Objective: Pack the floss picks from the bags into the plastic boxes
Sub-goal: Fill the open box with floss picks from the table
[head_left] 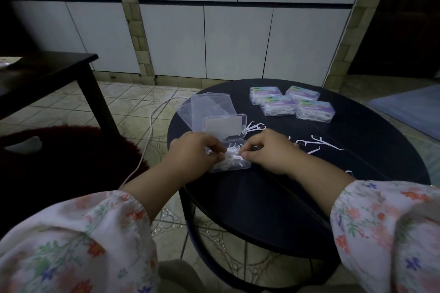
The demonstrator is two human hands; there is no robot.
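Both hands, left hand (194,150) and right hand (269,150), pinch floss picks (232,157) into my open box (238,165); four boxes (291,103) done, loose picks (316,144) left.

There is one view only, from a camera worn on the person's head. It looks forward and steeply down over both forearms onto the round dark table (357,140), close enough that the sleeves (71,245) fill the bottom corners. The wide lens bends the white cabinet fronts (238,38) along the top edge.
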